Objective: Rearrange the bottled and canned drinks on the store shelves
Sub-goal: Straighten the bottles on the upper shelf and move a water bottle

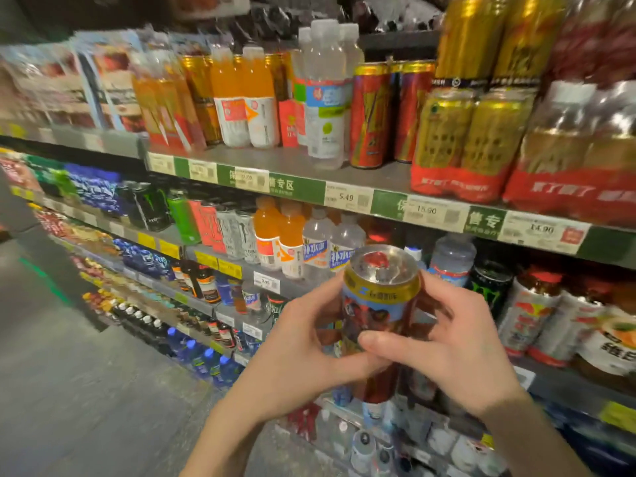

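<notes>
Head view, hands: left hand [303, 342] and right hand [461, 346] both wrap the can [378, 297], fingers curled, thumbs meeting in front.
Can: upright, in mid-air before the middle shelf [275, 284].
Risk: a loose hand-over could drop it; a wide swing could topple the clear bottles [330, 249] behind.
Top shelf: red cans [370, 115], gold packs [471, 142].

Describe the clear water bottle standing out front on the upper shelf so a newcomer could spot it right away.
Start at the upper shelf with green price strips. Right of the orange drink bottles and left of the red cans stands the clear bottle. It alone is see-through, with a white cap and a blue-and-green label.
</notes>
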Motion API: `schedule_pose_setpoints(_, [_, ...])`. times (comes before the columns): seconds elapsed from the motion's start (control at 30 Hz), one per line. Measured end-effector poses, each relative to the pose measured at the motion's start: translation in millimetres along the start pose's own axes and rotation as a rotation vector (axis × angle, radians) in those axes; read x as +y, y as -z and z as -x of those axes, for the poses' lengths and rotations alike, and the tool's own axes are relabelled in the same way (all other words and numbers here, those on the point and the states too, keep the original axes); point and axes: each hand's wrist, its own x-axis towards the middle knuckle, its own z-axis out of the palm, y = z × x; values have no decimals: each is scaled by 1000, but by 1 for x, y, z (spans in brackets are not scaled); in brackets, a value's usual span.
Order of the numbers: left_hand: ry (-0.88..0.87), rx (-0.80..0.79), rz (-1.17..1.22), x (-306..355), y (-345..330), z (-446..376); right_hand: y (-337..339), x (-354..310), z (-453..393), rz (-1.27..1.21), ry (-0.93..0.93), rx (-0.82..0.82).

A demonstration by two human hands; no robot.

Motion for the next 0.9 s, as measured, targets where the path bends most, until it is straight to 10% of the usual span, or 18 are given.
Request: schedule_pose_setpoints(0.9, [-186,-29,-88,29,133,-86,-66,-37,-138,26,151,96])
